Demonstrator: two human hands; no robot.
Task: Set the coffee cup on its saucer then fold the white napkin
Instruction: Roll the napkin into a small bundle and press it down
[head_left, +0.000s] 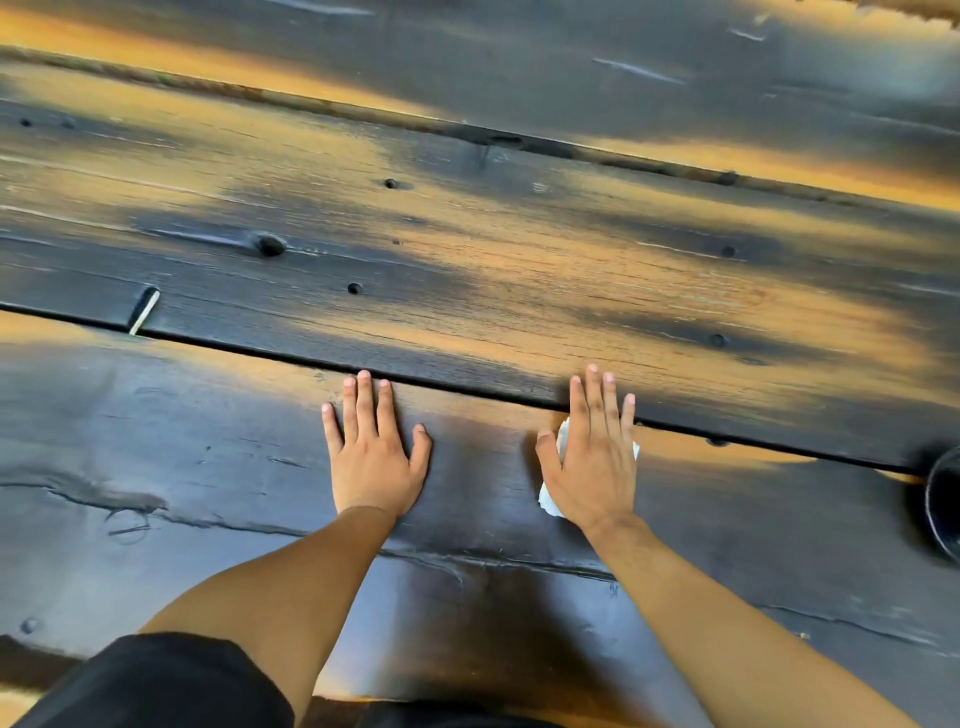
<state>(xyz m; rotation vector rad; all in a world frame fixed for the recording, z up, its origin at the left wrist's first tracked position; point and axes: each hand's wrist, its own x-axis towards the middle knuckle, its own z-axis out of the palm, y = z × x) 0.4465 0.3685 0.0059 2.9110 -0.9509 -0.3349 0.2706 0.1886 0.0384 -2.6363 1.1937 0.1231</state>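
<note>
White napkin (550, 499) under flat, spread right hand (592, 462)

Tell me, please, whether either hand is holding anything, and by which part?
Nothing is gripped. The right hand lies flat on the white napkin, pinning its middle to the wooden table; the left hand rests flat on bare wood.

Two hands, left (371, 457) and right (597, 457), one white napkin (550, 499), one wooden table (467, 270), one dark round object (943, 499)
</note>
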